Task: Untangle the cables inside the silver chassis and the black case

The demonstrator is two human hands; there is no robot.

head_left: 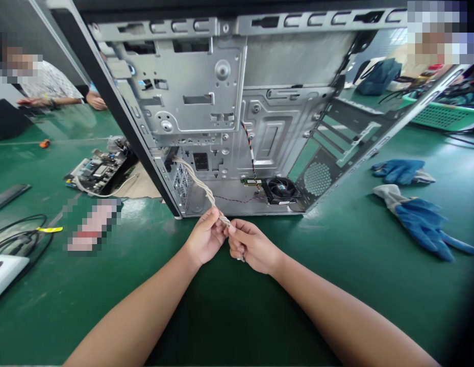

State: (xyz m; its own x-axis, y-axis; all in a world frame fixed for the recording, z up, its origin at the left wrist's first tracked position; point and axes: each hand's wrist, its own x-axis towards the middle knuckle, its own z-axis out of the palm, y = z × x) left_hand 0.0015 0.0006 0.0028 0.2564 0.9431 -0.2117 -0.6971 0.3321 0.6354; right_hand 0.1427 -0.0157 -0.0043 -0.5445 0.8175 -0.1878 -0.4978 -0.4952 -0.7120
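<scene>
An open grey metal computer case (237,102) stands on the green table, its inside facing me. A twisted whitish cable (194,181) runs out of the case's lower left front corner down to my hands. My left hand (206,237) pinches the cable just in front of the case. My right hand (252,244) is closed on the cable's end right beside it, the two hands touching. Inside the case lie a small black fan (280,189) and a thin red and black wire (250,148).
A circuit board (101,171) lies left of the case on the green table (336,265). Blue gloves (416,204) lie at the right. Black cables (18,237) and a white device (3,270) sit at the left edge. A green basket (439,114) and other people are behind.
</scene>
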